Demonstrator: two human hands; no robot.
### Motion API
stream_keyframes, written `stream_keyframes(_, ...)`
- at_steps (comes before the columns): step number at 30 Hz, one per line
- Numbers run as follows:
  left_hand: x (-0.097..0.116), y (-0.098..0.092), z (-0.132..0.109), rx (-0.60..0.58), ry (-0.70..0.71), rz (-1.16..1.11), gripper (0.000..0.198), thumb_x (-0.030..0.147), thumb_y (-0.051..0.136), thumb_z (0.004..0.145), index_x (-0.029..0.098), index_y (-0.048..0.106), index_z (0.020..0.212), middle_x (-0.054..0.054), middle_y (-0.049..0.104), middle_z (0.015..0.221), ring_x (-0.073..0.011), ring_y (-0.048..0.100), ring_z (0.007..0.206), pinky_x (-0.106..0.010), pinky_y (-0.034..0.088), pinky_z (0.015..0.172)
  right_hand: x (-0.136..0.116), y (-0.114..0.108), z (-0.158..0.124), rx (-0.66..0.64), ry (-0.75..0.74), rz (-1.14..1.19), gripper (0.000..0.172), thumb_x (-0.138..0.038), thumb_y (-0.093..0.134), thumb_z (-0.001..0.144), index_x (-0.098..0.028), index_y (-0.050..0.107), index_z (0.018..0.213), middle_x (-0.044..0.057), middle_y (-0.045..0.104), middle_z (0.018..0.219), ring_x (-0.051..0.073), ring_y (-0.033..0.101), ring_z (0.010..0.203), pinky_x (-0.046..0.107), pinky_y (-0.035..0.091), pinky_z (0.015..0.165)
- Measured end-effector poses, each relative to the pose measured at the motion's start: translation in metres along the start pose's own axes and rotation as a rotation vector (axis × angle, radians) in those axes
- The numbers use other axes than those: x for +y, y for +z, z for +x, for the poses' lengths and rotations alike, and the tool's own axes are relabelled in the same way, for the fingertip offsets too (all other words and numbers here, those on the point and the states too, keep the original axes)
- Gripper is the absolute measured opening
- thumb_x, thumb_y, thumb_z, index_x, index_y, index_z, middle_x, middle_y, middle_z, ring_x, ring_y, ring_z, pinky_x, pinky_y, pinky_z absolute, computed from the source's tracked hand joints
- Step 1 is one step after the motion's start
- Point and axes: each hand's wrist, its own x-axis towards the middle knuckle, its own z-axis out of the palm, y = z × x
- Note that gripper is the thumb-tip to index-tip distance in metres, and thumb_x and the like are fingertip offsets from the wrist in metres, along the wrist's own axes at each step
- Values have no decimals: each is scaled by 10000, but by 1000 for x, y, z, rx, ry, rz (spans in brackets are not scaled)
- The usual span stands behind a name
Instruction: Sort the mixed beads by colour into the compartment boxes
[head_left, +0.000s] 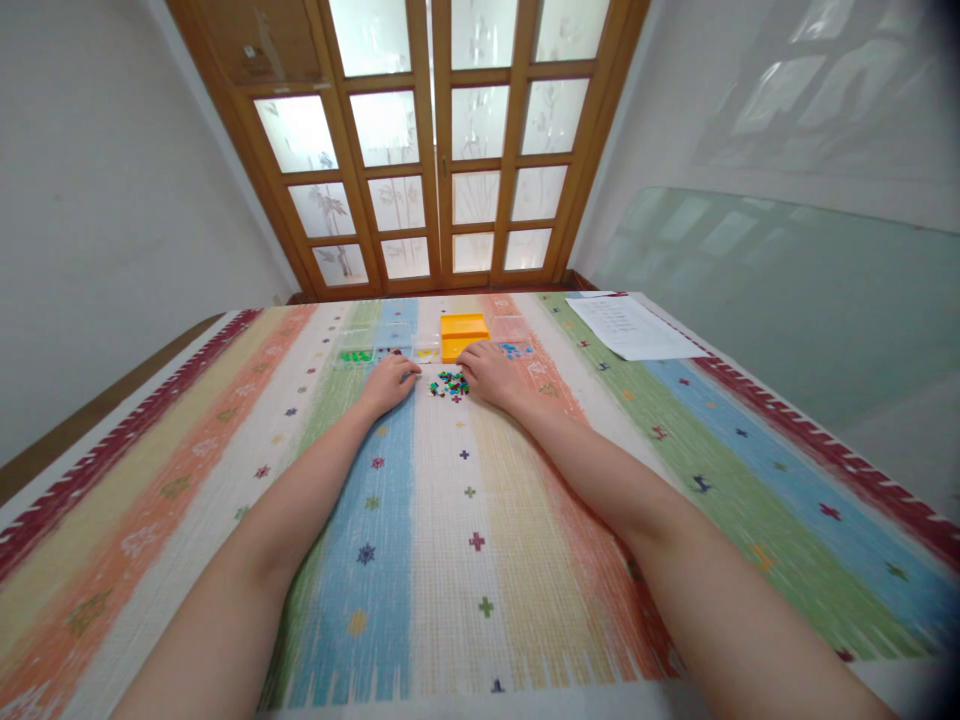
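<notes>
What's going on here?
A person has both bare hands at a small mixed-colour pile on the striped cloth. The left hand is at its left; the right hand is at its right edge, just in front of the yellow box. Can't tell whether either grip holds a piece. Beyond, clear trays hold green pieces on the left and blue pieces on the right. Paper lies farther right.

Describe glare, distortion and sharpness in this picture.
Head view: some door panes glare nearly white, and the pale green panel carries window reflections; head view: wide-angle distortion splays vertical lines, and the right corners darken; head view: the pile of small pieces looks soft, single shapes hard to tell.
</notes>
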Motion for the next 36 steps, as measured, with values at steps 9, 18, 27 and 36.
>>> stream_keyframes(9,-6,1,-1,81,-101,-2,257,237,546,958,201,791,1029,-93,741,1044,-275,632,1053,-429,491,992,-39,17,-4,-175,-230,-9,357,-397,454,1096,-272,706,1316,70,603,1494,299,386,1500,590,155,1280)
stream_keyframes(18,-4,4,1,69,-85,-4,263,262,539,967,206,790,1024,-86,736,1011,-264,626,1031,-420,490,991,-36,24,-2,-259,-263,11,368,-359,454,1098,-243,682,1362,76,679,1405,283,405,1515,565,163,1298)
stream_keyframes(27,0,0,1,49,-83,-25,263,244,534,957,209,789,1015,-87,732,1020,-265,630,1041,-424,494,1006,-37,25,-1,-219,-342,-14,315,-330,505,1084,-218,709,1297,95,690,1373,266,425,1510,528,204,1289)
stream_keyframes(36,1,0,0,45,-75,-21,261,253,537,958,223,788,1022,-86,734,1033,-272,629,1058,-434,494,1012,-24,17,1,-62,-141,4,386,-301,404,1106,-212,674,1368,100,651,1442,254,483,1447,524,218,1284)
